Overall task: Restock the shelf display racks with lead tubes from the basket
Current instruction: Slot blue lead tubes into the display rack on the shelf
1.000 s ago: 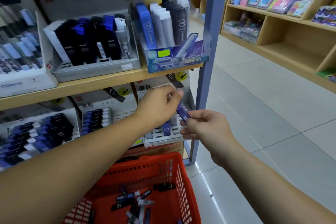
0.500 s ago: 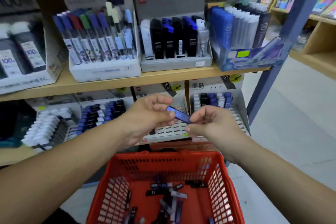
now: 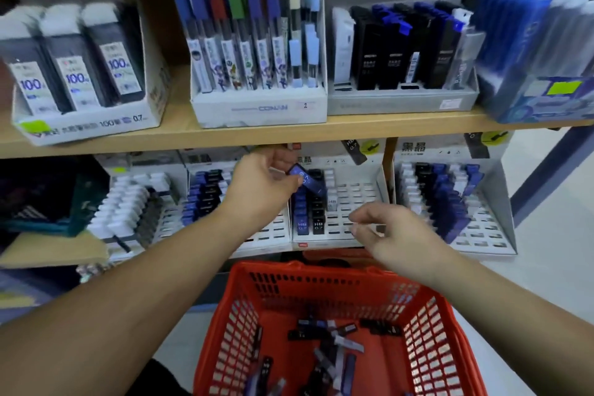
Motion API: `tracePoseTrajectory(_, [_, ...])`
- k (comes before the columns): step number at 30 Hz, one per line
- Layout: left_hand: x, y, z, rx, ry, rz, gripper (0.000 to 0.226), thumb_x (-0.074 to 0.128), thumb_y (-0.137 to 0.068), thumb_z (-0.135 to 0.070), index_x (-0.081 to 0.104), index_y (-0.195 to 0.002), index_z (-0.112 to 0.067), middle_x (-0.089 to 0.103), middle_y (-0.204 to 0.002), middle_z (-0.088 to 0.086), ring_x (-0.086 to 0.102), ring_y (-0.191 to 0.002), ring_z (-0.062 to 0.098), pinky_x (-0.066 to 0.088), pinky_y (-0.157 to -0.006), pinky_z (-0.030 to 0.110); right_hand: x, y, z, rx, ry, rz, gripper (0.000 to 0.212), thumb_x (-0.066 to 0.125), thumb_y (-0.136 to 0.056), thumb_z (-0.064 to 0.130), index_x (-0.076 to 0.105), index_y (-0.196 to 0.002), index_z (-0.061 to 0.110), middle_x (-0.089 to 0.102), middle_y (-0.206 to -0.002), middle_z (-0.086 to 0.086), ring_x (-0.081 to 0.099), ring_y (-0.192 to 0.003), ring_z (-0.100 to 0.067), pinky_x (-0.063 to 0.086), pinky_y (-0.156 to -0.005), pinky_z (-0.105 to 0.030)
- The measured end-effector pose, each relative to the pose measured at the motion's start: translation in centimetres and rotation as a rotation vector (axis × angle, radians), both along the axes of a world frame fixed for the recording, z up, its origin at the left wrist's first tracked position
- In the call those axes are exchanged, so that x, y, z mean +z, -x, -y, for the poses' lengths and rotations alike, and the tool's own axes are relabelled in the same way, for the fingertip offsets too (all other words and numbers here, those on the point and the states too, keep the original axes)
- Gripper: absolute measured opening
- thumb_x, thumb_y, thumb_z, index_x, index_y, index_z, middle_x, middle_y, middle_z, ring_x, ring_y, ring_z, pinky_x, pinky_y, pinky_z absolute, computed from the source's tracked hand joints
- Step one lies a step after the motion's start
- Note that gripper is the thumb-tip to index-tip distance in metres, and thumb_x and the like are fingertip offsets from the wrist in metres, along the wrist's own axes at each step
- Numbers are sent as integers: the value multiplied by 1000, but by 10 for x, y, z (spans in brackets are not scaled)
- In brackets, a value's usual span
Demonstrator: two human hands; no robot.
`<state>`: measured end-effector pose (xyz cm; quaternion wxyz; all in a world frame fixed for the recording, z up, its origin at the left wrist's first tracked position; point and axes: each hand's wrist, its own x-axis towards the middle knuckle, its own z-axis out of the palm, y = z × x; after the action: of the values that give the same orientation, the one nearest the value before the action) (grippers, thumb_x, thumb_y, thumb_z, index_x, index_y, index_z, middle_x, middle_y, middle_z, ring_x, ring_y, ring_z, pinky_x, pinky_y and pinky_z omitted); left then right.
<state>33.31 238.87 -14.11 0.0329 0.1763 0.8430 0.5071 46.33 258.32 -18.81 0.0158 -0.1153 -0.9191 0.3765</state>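
Observation:
My left hand point(image 3: 263, 185) pinches a small blue lead tube point(image 3: 305, 180) and holds it tilted above the middle white display rack point(image 3: 350, 212) on the lower shelf, over its rows of blue and black tubes. Below and to the right hovers my right hand point(image 3: 390, 230), fingers loosely curled and holding nothing, in front of that rack's bare slots. The red basket point(image 3: 321, 273) sits below both hands with several black, blue and white lead tubes point(image 3: 334, 341) loose on its bottom.
More slotted racks stand left point(image 3: 205, 199) and right point(image 3: 463, 202) of the middle one, partly filled. The upper wooden shelf point(image 3: 257, 135) carries boxes of taller lead tubes and pens. A blue upright post point(image 3: 553, 164) stands at the right, pale floor beyond.
My right hand let go of the blue tube and dropped lower right. My left hand carried the tube up toward the middle rack. The view swung left and down.

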Motion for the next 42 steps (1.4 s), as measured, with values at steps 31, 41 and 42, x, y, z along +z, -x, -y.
tracePoseTrajectory(31, [-40, 53, -105, -215, 603, -262, 17, 58, -100, -30, 72, -104, -38, 67, -117, -20, 62, -109, 9, 41, -80, 20, -20, 3, -17, -184, 405, 35, 44, 79, -88, 43, 70, -124, 20, 71, -119, 8, 65, -114, -6, 51, -108, -34])
tracePoseTrajectory(41, [-35, 2, -50, -305, 358, -553, 17, 60, -93, -24, 74, -101, -19, 63, -101, 0, 63, -85, 21, 56, -77, 39, 6, -28, -2, 29, 250, 146, 19, 78, -89, 40, 78, -94, 22, 78, -88, -4, 73, -86, -23, 59, -82, -38])
tracePoseTrajectory(42, [-36, -13, -35, -334, 312, -555, 16, 60, -93, -24, 73, -99, -19, 64, -94, -2, 60, -79, 17, 55, -73, 38, 3, -36, 1, 74, 227, 205, 18, 78, -90, 39, 78, -92, 21, 78, -85, -5, 73, -81, -22, 59, -79, -36])
